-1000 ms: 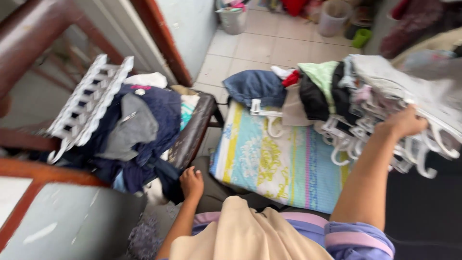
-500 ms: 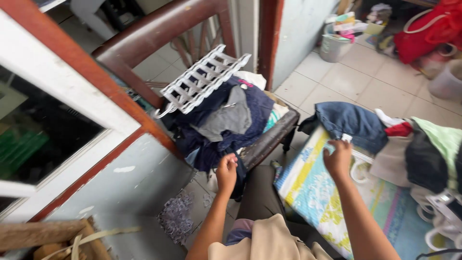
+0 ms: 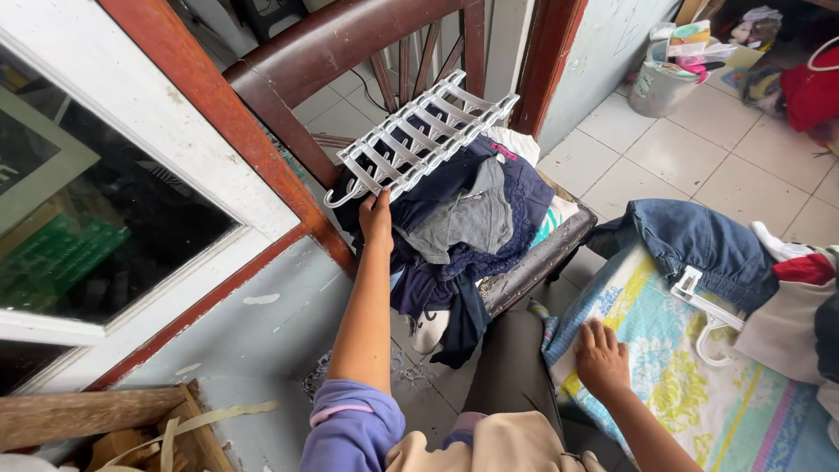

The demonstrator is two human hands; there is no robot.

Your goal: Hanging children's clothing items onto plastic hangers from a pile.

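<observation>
**A:** What could slip here?

**B:** The bundle of white hangers (image 3: pixel 419 135) lies tilted on top of the clothes heap (image 3: pixel 463 218) on the wooden chair (image 3: pixel 542 253), leaning toward the chair's back. It is a stack of loose pieces resting on soft cloth, so I'd judge a pull at one end could fan it apart or tip it off the heap, and its hooks could snag the dark garments under it.

**B:** Also, the heap hangs over the chair's front edge; dragging the hangers could bring clothes down with them.

**A:** And the left hand (image 3: pixel 377 218)?

**B:** It reaches up to the hooked end of the bundle, the end nearest the window frame (image 3: pixel 262 210) beside the chair. Fingers are loosely curled, touching the hangers' lower edge; I cannot tell whether they have closed around anything.

**A:** The right hand (image 3: pixel 601 358)?

**B:** Flat and open, palm down on the patterned mat (image 3: pixel 699 385) to the right of the chair, holding nothing. A single white hanger (image 3: pixel 712 306) lies just beyond it.
</observation>
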